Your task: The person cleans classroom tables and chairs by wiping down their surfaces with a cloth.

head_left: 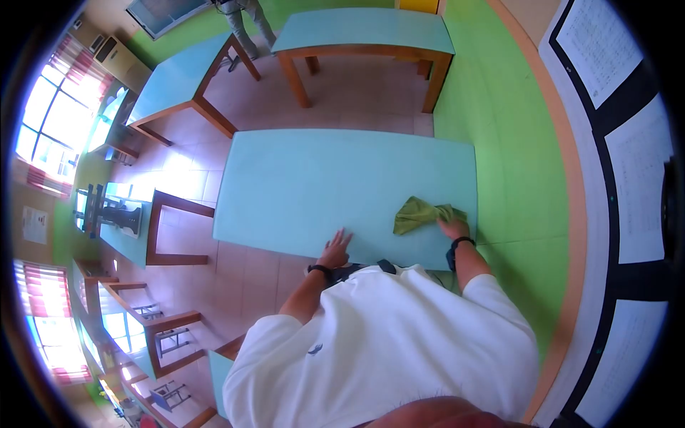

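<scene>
A light blue table point(321, 178) stands right in front of me. On its right part lies a crumpled olive-green cloth point(416, 215), spread out toward the left. My right hand point(454, 227) is closed on the cloth's right end, near the table's right edge. Resting on the near edge of the tabletop, my left hand point(335, 250) has its fingers spread and holds nothing. Dark bands circle both wrists.
Beyond are another blue table point(364, 30) and a tilted-looking one point(178, 78) at the upper left. A person point(246, 25) stands between them. A green wall point(506, 143) runs close along the right. More tables and stools line the left.
</scene>
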Motion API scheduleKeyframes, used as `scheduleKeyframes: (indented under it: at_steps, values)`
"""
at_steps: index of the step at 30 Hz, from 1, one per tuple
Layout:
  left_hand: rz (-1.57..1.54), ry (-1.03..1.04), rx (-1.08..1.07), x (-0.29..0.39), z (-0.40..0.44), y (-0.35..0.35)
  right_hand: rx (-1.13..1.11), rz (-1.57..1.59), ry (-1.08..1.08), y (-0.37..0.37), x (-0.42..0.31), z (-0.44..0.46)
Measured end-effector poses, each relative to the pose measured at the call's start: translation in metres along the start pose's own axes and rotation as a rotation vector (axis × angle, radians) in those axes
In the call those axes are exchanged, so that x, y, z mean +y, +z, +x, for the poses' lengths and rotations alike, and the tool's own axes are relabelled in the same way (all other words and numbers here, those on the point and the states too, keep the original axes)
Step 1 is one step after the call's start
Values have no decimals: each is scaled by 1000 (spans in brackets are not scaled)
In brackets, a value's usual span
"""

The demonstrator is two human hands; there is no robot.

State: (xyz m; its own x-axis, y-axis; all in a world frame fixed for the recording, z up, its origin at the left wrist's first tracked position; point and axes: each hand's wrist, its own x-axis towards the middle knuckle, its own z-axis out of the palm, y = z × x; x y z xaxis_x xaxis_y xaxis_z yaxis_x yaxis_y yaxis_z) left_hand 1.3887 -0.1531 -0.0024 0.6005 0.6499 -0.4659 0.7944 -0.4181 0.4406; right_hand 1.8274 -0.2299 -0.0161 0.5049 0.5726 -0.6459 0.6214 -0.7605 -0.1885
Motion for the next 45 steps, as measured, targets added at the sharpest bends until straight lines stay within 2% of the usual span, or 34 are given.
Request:
scheduleKeyframes:
  at_steps: [2, 4, 8, 10, 13, 14, 15, 17, 20, 22, 23, 24, 26, 28, 30, 34, 36, 38, 41, 42, 44, 45]
  values:
    - [16, -66, 10, -3, -11, 6, 39, 63, 16, -3, -33, -7]
    - [67, -147, 10, -12, -16, 12, 268, 133, 223, 8, -62, 2]
    - [-2, -365, 81, -29, -27, 32, 342, 190, 117, 31, -90, 32]
    - [-138, -481, 85, -34, -28, 24, 419, -71, -91, 47, -110, 61]
    - [-159, -406, 22, -48, -32, 27, 288, -18, -580, 75, -151, 73]
    - [-92, -302, 49, -82, -25, 54, 221, -4, -726, 86, -169, 62]
    - [-101, -316, 38, -78, -34, 48, 108, 115, -830, 80, -184, 46]
    - [-260, -378, -21, -61, -38, 17, 17, -24, -941, 79, -205, 39]
    - [-264, -454, -113, -60, -22, 10, 20, -11, -876, 61, -194, 31]
    - [-179, -452, -142, -91, -1, 45, 273, 139, -862, 35, -160, 19]
    - [-109, -456, -161, -102, 10, 54, 311, 182, -792, 27, -140, 19]
    - [-97, -444, -163, -93, 13, 45, 348, 222, -724, 21, -117, 22]
    - [-97, -592, -258, -57, 8, 24, 320, 123, -520, 8, -74, 28]
    - [-53, -599, -273, -36, 2, 19, 380, 171, -454, 2, -34, 39]
    - [-23, -616, -282, -23, -6, 20, 307, 151, -335, -12, -3, 44]
    - [-35, -633, -281, -13, -6, 16, 267, -11, -250, -11, 31, 62]
    - [-68, -624, -243, -13, -10, 16, 30, -120, -178, 3, 21, 89]
    - [-36, -570, -267, -9, -14, 10, -82, -368, -255, 12, -27, 85]
    - [-18, -555, -270, -12, -19, 5, -71, -439, -485, 63, -93, 97]
    - [-71, -582, -236, -9, -13, -1, -8, -435, -544, 63, -123, 73]
    - [40, -521, -446, -7, 13, -34, -39, -424, -701, 64, -158, 33]
    - [55, -500, -492, 0, 19, -29, -64, -459, -811, 64, -172, 12]
